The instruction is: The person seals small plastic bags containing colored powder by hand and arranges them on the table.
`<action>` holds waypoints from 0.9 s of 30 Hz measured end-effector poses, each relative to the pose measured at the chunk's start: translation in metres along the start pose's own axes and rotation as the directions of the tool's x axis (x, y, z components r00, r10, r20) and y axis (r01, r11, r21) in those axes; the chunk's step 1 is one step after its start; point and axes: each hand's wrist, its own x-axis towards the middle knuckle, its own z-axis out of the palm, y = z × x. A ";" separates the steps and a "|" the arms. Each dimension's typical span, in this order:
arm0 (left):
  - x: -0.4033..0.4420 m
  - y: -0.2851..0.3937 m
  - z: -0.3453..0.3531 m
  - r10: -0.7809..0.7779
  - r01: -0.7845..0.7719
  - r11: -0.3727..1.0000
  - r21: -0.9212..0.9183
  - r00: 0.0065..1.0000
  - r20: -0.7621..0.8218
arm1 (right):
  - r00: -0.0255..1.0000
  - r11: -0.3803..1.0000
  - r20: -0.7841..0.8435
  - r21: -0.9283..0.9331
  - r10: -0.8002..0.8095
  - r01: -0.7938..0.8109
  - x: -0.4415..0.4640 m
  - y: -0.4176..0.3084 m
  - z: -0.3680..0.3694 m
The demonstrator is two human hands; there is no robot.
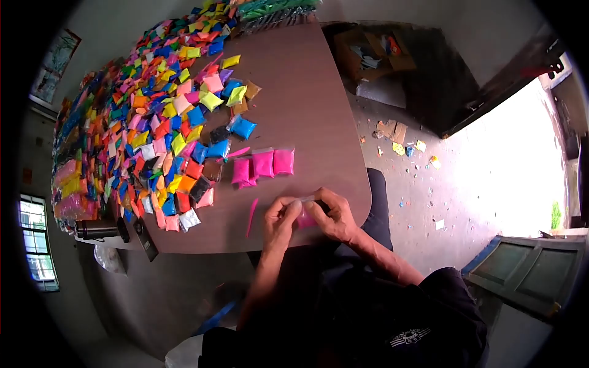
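Observation:
Both hands meet over a small pink packet [305,220] at the table's near edge. My left hand [283,218] pinches its top edge with thumb and bent fingers. From the other side, my right hand [332,214] grips the same top edge, thumb close to the left thumb. The fingers cover much of the packet's upper part. Just beyond the hands, several filled pink packets [263,164] lie side by side. A thin pink stick-like piece [252,217] rests left of my left hand, and another pink strip [238,152] lies beside the packets.
A large heap of multicoloured packets [178,144] covers the table's left side. A dark cylindrical flask [98,229] and a phone-like dark object [145,240] are at the near left edge. Green plastic bundles [276,8] sit at the far end. Right of the table [307,80], scraps [392,132] litter the floor near a cardboard box [399,58].

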 end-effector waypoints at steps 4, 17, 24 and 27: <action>0.002 -0.008 -0.001 0.018 -0.019 1.000 -0.013 0.999 -0.033 | 0.999 0.998 0.009 0.054 0.035 -0.036 0.002 -0.018 -0.002; 0.001 -0.008 -0.008 -0.045 0.044 0.999 0.021 0.997 0.060 | 1.000 0.998 -0.025 0.062 0.011 -0.009 0.002 -0.008 -0.002; -0.001 0.002 -0.007 -0.092 0.088 0.994 0.064 0.993 0.068 | 1.000 0.999 -0.028 0.045 0.007 -0.006 0.000 0.001 0.000; 0.000 -0.004 -0.006 -0.077 0.077 0.997 0.013 0.996 0.038 | 1.000 0.999 -0.017 0.034 0.009 -0.008 0.000 -0.002 0.000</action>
